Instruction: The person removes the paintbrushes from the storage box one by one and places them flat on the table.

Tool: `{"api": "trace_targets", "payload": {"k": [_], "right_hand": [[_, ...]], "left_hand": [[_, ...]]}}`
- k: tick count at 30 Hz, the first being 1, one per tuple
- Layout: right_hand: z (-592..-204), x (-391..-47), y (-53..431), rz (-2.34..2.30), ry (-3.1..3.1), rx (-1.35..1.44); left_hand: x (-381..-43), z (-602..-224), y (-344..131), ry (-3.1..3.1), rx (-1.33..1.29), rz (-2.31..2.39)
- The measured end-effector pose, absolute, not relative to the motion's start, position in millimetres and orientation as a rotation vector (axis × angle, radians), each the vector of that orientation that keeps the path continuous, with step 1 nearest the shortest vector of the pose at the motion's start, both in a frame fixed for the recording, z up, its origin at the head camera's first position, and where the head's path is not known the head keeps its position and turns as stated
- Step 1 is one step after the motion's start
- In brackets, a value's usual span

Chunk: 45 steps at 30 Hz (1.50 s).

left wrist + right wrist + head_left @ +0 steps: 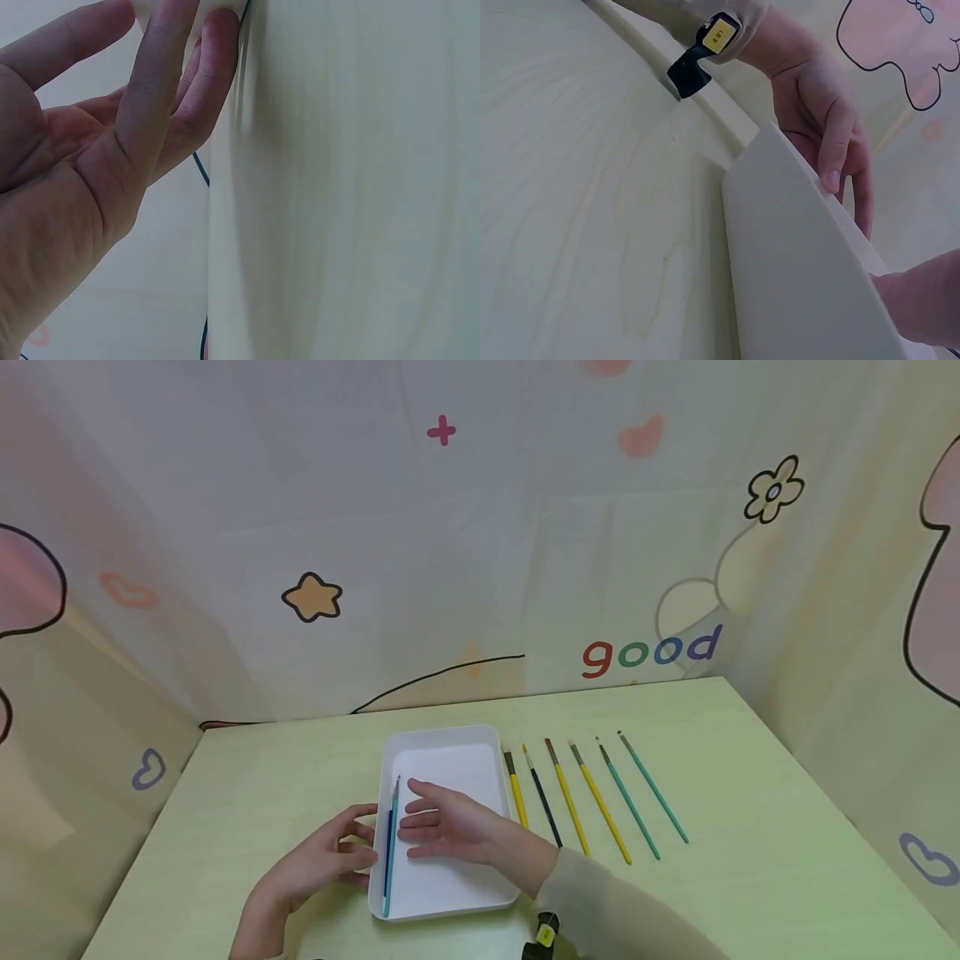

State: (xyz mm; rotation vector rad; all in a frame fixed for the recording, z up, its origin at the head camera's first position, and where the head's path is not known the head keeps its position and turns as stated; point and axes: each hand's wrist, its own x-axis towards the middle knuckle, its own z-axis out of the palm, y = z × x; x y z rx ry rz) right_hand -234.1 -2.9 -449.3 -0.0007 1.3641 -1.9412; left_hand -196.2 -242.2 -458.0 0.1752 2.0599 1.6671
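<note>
A white rectangular tray (457, 893) lies on the table, with two thin paintbrushes, a light blue paintbrush (391, 860) and a dark blue paintbrush (387, 852), side by side along its left wall. My left hand (318, 860) is at the tray's left side, its bent, spread fingers against the outer edge; the left wrist view shows the fingers (217, 75) at the white rim. Over the tray's inside hovers my right hand (450, 827), fingers spread loosely toward the brushes with nothing between them. Only part of the right hand (922, 300) shows in the right wrist view.
Right of the tray several paintbrushes lie in a slanted row, among them a yellow-handled brush (600, 802), a black-handled brush (545, 802) and a green-handled brush (656, 789). A printed curtain (480, 568) hangs behind the pale green table (787, 860).
</note>
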Motion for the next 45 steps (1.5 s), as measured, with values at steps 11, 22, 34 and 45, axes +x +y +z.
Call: {"api": "trace_targets", "payload": {"k": [11,22,34,45], "right_hand": [[-457,-228,-14,-2.019,1.226,0.134],[-457,-234,-19,-1.895,1.355,0.040],[-456,-239,-22,-1.779,1.473,-0.126],[-469,-236,-36,-1.847,1.538,-0.072]], "left_hand": [[-196,-460,-242,2.045,0.187,1.684],[-195,-461,-242,2.037,0.215,1.710],[-195,-458,-241,2.030,0.228,1.703],[-195,-459,-244,2.013,0.248,1.707]]}}
